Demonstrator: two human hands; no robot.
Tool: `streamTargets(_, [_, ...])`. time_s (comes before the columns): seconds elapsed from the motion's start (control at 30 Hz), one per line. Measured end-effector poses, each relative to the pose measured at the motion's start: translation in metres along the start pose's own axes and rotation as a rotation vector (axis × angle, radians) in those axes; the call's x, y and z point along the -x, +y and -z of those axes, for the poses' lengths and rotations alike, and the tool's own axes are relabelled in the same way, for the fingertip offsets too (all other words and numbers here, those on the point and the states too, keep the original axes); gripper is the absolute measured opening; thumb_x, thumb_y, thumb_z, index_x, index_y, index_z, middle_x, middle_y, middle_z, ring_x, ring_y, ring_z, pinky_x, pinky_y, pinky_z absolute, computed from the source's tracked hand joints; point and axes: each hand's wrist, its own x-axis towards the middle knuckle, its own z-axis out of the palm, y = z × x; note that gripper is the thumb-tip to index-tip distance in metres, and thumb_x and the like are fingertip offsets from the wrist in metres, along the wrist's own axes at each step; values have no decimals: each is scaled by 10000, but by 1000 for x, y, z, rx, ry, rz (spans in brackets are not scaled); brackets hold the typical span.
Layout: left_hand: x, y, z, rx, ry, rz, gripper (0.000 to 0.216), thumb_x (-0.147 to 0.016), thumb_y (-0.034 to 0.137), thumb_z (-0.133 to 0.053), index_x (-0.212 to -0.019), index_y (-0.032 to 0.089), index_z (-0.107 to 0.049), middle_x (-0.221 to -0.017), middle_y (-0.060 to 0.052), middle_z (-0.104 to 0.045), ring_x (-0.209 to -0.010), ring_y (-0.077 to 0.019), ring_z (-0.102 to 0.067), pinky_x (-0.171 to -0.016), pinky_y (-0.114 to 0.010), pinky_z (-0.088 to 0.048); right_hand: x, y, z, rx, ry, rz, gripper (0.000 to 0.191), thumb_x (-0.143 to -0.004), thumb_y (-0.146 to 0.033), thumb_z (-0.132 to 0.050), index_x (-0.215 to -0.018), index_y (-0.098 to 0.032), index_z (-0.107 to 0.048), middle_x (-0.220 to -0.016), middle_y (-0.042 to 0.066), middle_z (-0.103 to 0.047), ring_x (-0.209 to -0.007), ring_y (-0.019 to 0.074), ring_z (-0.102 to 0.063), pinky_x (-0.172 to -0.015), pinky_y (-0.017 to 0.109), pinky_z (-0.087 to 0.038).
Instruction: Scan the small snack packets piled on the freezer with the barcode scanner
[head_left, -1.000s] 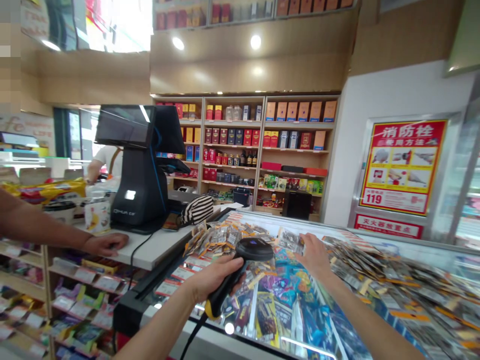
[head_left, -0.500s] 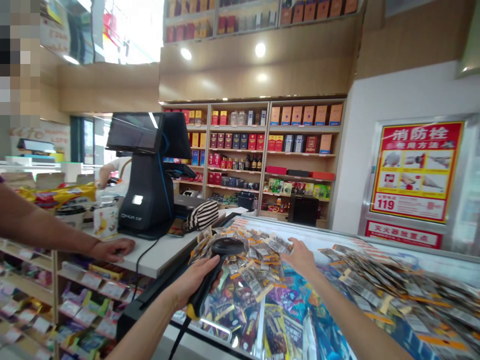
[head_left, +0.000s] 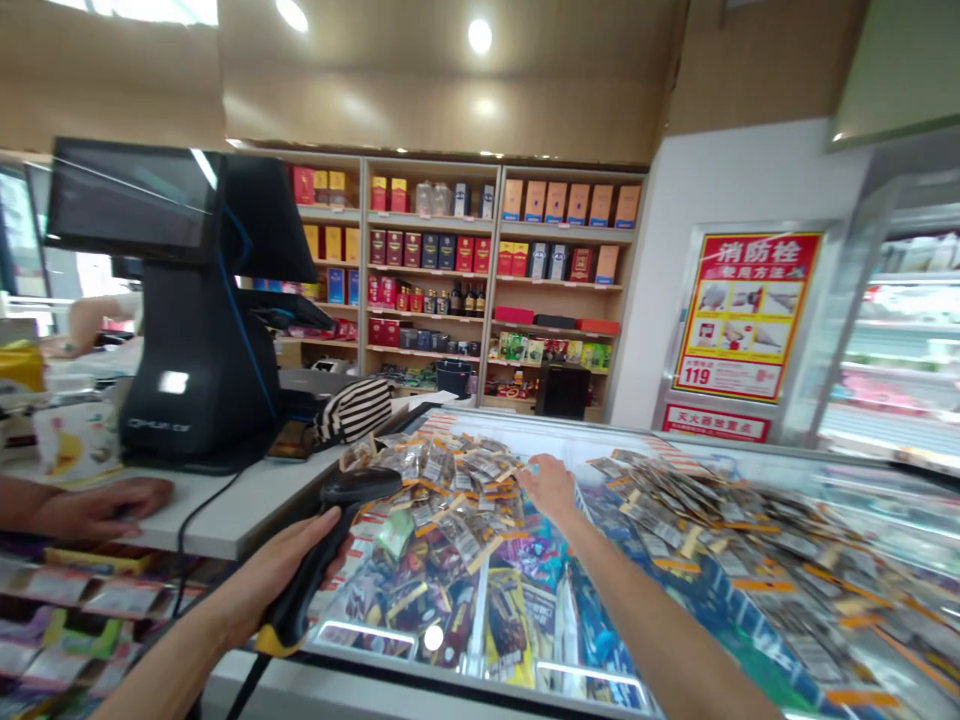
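Observation:
My left hand (head_left: 289, 565) is wrapped round the handle of a black and yellow barcode scanner (head_left: 360, 486). The scanner's head points right, over the near edge of a heap of small clear packets (head_left: 450, 480) with orange ends and white labels. At the right edge of that heap is my right hand (head_left: 553, 488), its fingers bent but slightly apart; no packet shows clearly in it. Both heaps lie on a glass-topped case: the second, a long row of overlapping packets (head_left: 795, 560), spreads to the right of my right forearm.
Inside the glass case (head_left: 480, 625) are colourful wrapped goods. Left of it, a black till (head_left: 180, 370) and a striped pouch (head_left: 356, 408) stand on a white counter (head_left: 225, 520). Another person's hand (head_left: 112, 508) rests there. Shelves of boxed goods (head_left: 431, 250) line the back wall.
The view has turned right and tilted slightly down, so the till and counter sit further left. My right hand stays by the heap with its fingers more bent. The scanner remains in my left hand.

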Motion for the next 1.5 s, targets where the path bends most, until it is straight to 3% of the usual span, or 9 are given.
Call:
streamTargets(0.23, [-7, -1, -37, 75, -167, -12, 265, -643, 403, -539, -661, 139, -552, -576, -8, -549, -465, -79, -476, -450, -192, -405, 44, 137, 40, 331, 21, -207, 334, -699, -384, -403, -943, -192, -524, -976, 83, -548, -937, 250, -452, -759, 401, -324])
streamTargets(0.4, [-7, 6, -73, 65, -283, -54, 294, -670, 417, -501, -628, 129, -539, -566, -6, -544, -454, -70, -463, -448, -185, -382, 64, 176, 51, 393, -115, -157, 355, -675, -387, -420, -974, -220, -516, -999, 71, -551, -982, 281, -415, -758, 462, -295])
streamTargets(0.5, [-4, 10, -91, 51, -340, -80, 306, -687, 420, -480, -629, 122, -524, -520, 2, -517, -438, -69, -448, -426, -181, -358, 66, 173, 50, 341, -137, -98, 337, -644, -399, -453, -932, -240, -530, -950, 50, -572, -966, 266, -427, -759, 442, -293])
streamTargets(0.67, [0, 15, -109, 94, -446, -96, 281, -704, 419, -458, -699, 142, -499, -560, 14, -507, -443, -67, -442, -412, -186, -343, 55, 135, 49, 231, 52, 27, 396, -601, -387, -506, -961, -221, -497, -943, 58, -565, -921, 237, -456, -771, 377, -287])
streamTargets(0.83, [7, 15, -115, 84, -485, -108, 277, -702, 420, -462, -692, 144, -484, -574, 14, -505, -438, -60, -440, -405, -182, -328, 34, 85, 48, 132, 235, 185, 354, -599, -322, -523, -929, -203, -472, -947, 49, -554, -912, 219, -453, -791, 354, -258])
streamTargets(0.93, [10, 14, -112, 70, -501, -91, 286, -698, 426, -465, -717, 141, -485, -552, 19, -500, -415, -56, -434, -402, -182, -322, 27, 68, 43, 109, 303, 228, 360, -590, -308, -532, -924, -196, -458, -911, 42, -561, -878, 214, -469, -778, 357, -259])
streamTargets(1.4, [8, 6, -103, 58, -575, -126, 285, -698, 422, -461, -723, 140, -495, -542, 28, -488, -416, -52, -414, -424, -187, -305, 16, 60, 30, 136, 363, 205, 404, -583, -318, -525, -958, -194, -440, -900, 57, -564, -881, 224, -476, -784, 365, -263])
streamTargets(1.5, [7, 9, -99, 69, -533, -125, 303, -685, 442, -468, -715, 142, -498, -545, 25, -497, -420, -56, -421, -425, -190, -308, 17, 56, 31, 140, 331, 164, 421, -583, -330, -528, -970, -193, -436, -912, 58, -562, -891, 223, -477, -804, 366, -250])
